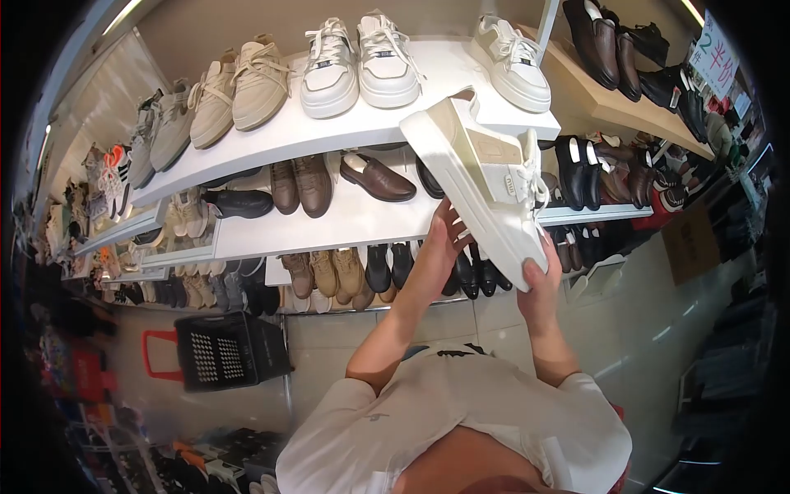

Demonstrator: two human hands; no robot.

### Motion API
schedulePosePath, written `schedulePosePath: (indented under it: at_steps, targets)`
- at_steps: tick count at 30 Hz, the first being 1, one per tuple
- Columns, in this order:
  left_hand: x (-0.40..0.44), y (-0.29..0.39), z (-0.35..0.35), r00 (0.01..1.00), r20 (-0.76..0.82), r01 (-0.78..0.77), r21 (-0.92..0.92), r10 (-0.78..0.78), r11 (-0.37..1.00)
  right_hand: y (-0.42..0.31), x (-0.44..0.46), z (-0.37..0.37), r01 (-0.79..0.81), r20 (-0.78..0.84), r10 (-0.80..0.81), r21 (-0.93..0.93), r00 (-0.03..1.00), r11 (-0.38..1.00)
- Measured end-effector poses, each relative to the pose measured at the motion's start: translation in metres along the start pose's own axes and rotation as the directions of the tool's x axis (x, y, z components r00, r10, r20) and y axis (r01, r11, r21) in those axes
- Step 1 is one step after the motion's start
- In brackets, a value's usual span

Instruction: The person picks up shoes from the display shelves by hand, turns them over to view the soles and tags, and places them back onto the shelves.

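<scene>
A white sneaker (485,193) with beige panels and white laces is held up in front of the shelves, its heel toward the upper left and its toe toward the lower right. My right hand (541,276) grips it around the toe, thumb on the upper. My left hand (446,235) is at the sole side, its fingers partly hidden behind the shoe. Just beyond, a single white sneaker (520,70) stands at the right end of the white top shelf (444,62). A pair of white sneakers (387,62) stands farther left on that shelf.
Beige shoes (262,86) stand on the top shelf's left part. Brown loafers (378,177) and other dark shoes are on lower shelves. A black basket (234,352) with a red handle rests on the floor at left. A wooden shelf (609,99) with dark shoes is at right.
</scene>
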State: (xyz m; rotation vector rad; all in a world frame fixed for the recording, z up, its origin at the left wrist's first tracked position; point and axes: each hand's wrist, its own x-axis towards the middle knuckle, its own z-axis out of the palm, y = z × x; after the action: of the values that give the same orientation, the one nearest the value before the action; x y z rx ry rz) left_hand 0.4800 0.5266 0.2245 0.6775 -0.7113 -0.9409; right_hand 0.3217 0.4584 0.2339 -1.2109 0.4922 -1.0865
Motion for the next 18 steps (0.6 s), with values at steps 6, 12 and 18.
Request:
schedulePosePath:
  at_steps: [6,12,18]
  targets:
    - [-0.026,-0.01,-0.056,0.971,-0.087,0.23,0.094,-0.222,0.969,-0.057,0.053,0.027,0.19,-0.003,-0.19,0.053,0.982,0.98]
    - [-0.044,-0.006,-0.082,0.939,-0.069,0.343,0.133,-0.336,0.93,-0.056,0.158,0.057,0.39,-0.036,-0.458,-0.468,0.888,0.793]
    - [-0.051,-0.009,-0.115,0.908,-0.039,0.41,0.287,-0.417,0.866,-0.036,0.237,0.102,0.367,0.021,-0.513,-0.724,0.858,0.585]
